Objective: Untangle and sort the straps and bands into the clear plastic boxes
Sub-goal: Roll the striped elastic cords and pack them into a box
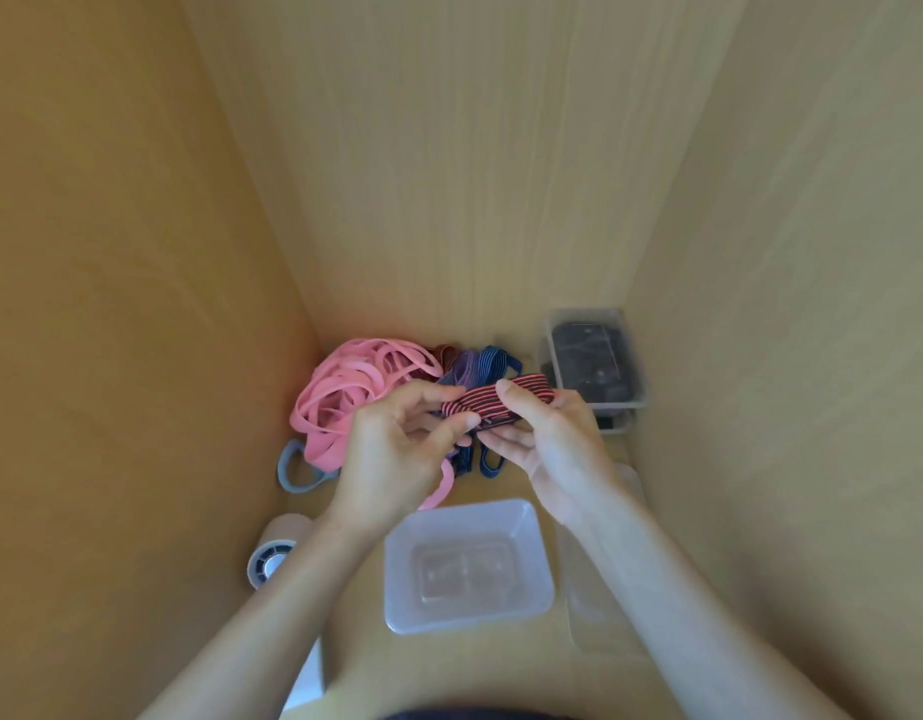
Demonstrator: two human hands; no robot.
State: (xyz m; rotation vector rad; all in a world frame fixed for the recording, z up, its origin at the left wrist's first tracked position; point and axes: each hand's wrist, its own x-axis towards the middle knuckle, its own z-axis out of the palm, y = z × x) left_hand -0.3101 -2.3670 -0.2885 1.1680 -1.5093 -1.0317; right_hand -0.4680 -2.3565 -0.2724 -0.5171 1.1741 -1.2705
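Holding a striped band [493,402] between them, both hands meet just beyond the empty box [397,579]. The left hand [397,449] pinches the band's left end between thumb and curled fingers; the right hand [547,444] grips its right part, thumb on top and fingers curled beneath. The band, red and black, is held flat over the tangle.

That tangle lies beyond the box, partly hidden by the hands: pink bands [345,397] heaped beyond and left of the box, a purple strap [467,374] and blue straps [493,362] straight beyond it. One pink loop ends close to the box's far left corner. A grey loop [293,472] lies beyond and left of the box, touching the pink heap. A tape roll [272,558] lies on its side just left of the box. Beyond and right of the box, in the back corner, stands a second clear box [623,405] holding dark things that I cannot make out. Right of the empty box lies another clear plastic piece [604,631], partly under the right forearm; whether box or lid, I cannot tell.
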